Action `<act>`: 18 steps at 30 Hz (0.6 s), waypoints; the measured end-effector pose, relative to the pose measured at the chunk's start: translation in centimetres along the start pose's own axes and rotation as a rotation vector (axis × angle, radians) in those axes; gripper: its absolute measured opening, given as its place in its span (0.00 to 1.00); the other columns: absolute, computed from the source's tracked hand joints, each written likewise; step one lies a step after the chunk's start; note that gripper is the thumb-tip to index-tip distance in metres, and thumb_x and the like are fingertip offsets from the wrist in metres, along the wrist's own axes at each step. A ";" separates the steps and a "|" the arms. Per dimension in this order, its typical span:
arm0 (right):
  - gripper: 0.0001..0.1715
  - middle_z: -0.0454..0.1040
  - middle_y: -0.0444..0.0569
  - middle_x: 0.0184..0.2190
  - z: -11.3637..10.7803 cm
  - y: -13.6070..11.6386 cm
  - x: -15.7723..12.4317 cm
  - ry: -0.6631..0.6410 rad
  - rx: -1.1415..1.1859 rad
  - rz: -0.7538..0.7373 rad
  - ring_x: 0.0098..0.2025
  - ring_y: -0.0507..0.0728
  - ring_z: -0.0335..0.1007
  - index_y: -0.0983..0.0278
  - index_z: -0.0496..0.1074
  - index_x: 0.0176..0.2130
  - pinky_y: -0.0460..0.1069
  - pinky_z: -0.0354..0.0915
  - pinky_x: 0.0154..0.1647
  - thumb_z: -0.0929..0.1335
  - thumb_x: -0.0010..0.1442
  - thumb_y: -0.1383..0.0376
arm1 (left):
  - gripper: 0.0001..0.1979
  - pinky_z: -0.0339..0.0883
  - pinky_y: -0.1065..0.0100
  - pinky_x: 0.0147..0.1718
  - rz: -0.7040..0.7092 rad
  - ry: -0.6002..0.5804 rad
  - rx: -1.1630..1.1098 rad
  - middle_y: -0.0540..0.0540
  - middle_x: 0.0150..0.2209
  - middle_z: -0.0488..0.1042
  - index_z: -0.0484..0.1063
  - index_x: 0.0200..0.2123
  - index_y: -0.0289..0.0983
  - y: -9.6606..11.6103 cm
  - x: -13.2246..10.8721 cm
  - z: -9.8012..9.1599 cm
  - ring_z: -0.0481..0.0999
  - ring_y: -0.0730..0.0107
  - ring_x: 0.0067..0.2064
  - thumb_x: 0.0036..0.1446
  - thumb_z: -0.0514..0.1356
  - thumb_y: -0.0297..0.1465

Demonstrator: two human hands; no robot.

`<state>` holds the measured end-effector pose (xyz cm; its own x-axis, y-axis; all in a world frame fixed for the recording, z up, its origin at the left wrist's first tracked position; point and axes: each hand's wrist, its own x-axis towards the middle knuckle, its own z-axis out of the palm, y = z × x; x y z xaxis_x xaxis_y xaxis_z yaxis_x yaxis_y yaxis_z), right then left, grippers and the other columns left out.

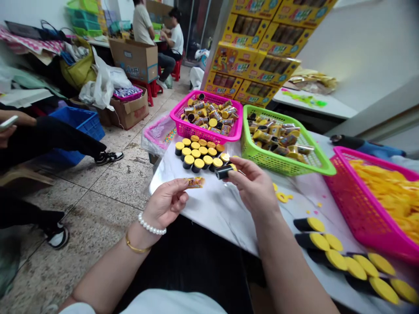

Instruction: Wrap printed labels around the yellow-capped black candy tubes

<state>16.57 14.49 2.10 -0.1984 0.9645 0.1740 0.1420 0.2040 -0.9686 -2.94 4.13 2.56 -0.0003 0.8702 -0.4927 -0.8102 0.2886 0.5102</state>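
Between the thumb and fingers of my left hand [170, 196] is a small yellow printed label [195, 182], held over the table's near edge. My right hand [253, 183] grips a small black tube with a yellow cap [223, 172], tilted on its side, its dark end toward the label. Label and tube are apart. Just beyond them, several black tubes with yellow caps [197, 163] stand upright in a cluster on the white table [209, 209]. More capped tubes [337, 259] lie in rows at the right, beside my right forearm.
A pink basket [206, 131] and a green basket [278, 163] hold many labelled tubes. Another pink basket [366, 218] holds yellow pieces. Yellow display boxes [252, 65] are stacked behind. At left sits a person with a phone [9, 123]; a cardboard box [134, 59] stands farther back.
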 end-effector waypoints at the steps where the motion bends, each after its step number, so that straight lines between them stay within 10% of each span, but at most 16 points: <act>1: 0.24 0.76 0.48 0.36 0.0 -0.4 -0.3 -0.078 0.156 0.045 0.36 0.58 0.73 0.59 0.75 0.44 0.55 0.71 0.38 0.76 0.50 0.53 | 0.01 0.48 0.86 0.09 -0.005 -0.006 -0.009 0.44 0.31 0.80 0.76 0.31 0.28 0.0 0.1 0.2 0.62 0.89 0.16 0.55 0.64 0.21; 6: 0.19 0.79 0.46 0.35 0.6 -1.3 -1.4 -0.254 0.354 0.131 0.36 0.55 0.74 0.58 0.81 0.39 0.52 0.72 0.42 0.79 0.48 0.54 | 0.04 0.45 0.86 0.09 -0.006 -0.011 -0.015 0.49 0.26 0.75 0.73 0.28 0.29 -0.2 0.9 1.5 0.61 0.88 0.15 0.53 0.66 0.21; 18: 0.17 0.81 0.50 0.43 0.8 -1.6 -2.1 -0.199 0.236 0.030 0.43 0.56 0.78 0.60 0.75 0.40 0.52 0.74 0.47 0.77 0.56 0.54 | 0.20 0.41 0.82 0.09 0.115 -0.028 0.114 0.51 0.25 0.75 0.72 0.30 0.31 -1.8 1.8 1.3 0.62 0.87 0.13 0.37 0.76 0.34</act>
<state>15.95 12.03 3.15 -0.3868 0.9131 0.1293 -0.0736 0.1091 -0.9913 -0.73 5.77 1.70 -0.0716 0.9107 -0.4069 -0.7339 0.2282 0.6397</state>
